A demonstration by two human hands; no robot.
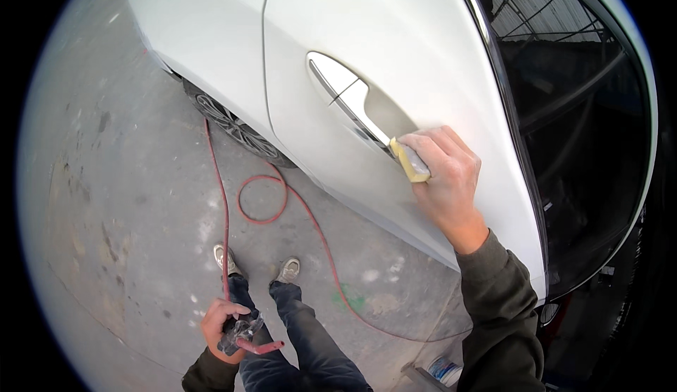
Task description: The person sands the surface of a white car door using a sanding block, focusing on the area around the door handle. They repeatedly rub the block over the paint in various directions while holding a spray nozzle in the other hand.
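My right hand [449, 173] is closed around a yellow sanding sponge [411, 164] with a greyish face. It presses the sponge against the white car door [416, 46], at the rear end of the door handle [347, 90]. The handle is white with a dark strip along its lower edge. Low on the left, away from the car, my left hand [214, 323] grips an air blow gun [243, 330]. Crumpled clear plastic seems to wrap the dark body, and a red tube sticks out to the right. Part of it is hidden by my fingers.
A red air hose [317, 226] runs over the grey concrete floor [127, 201], looping beside the front wheel [229, 125]. My shoes [288, 270] stand near the hose. Dark window glass [564, 110] lies above the door. A tub [444, 371] sits at the lower right.
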